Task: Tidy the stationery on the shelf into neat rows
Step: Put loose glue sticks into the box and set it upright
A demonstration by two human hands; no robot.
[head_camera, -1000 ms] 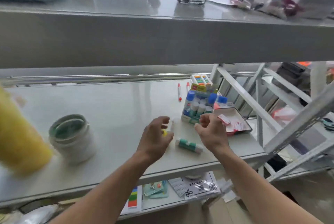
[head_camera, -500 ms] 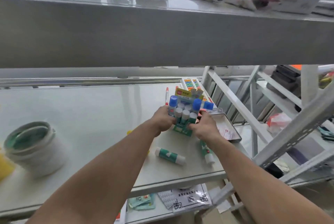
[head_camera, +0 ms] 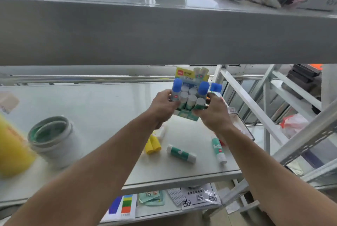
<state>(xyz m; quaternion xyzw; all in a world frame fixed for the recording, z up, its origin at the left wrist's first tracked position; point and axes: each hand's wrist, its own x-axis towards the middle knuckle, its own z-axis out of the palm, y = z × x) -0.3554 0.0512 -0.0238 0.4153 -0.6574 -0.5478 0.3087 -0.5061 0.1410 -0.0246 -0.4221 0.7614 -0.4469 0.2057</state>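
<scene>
Both hands, left (head_camera: 165,106) and right (head_camera: 212,114), clamp the green cardboard display box of blue- and white-capped glue sticks (head_camera: 189,96) above the pale grey shelf (head_camera: 102,109), and tilting it could spill the loosely standing sticks.

A grey metal shelving unit fills the frame. Its upper shelf (head_camera: 164,30) crosses the top half as a thick grey band with a glossy, reflective top. The middle shelf (head_camera: 91,101) below is pale and smooth, lit by soft daylight. At right, white perforated steel uprights and diagonal braces (head_camera: 308,138) of a neighbouring rack slant across. The lower shelf (head_camera: 156,211) shows at the bottom centre.
</scene>
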